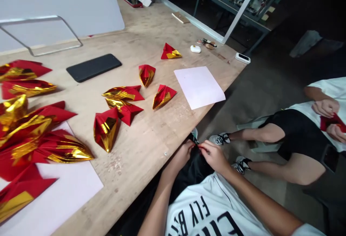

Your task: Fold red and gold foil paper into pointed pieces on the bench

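Over my lap, just off the table edge, my left hand [186,151] and my right hand [213,153] come close together with their fingers pinched. A small bit of red paper [199,145] shows between the fingertips; most of it is hidden. On the table to the left stand several folded red-and-gold paper pieces, such as one with an open pocket [106,129] near the front, another [164,96] nearer the edge, and a small one [170,52] farther back. A larger pile of red-and-gold folded paper [51,145] lies at far left, partly over a white sheet [81,182].
The wooden table [140,149] also bears a black phone [94,67], a white paper sheet [200,86], a white earbud case [195,49], a small white device [242,58] and a metal wire frame [58,53]. At right, a seated person [300,127] holds something red.
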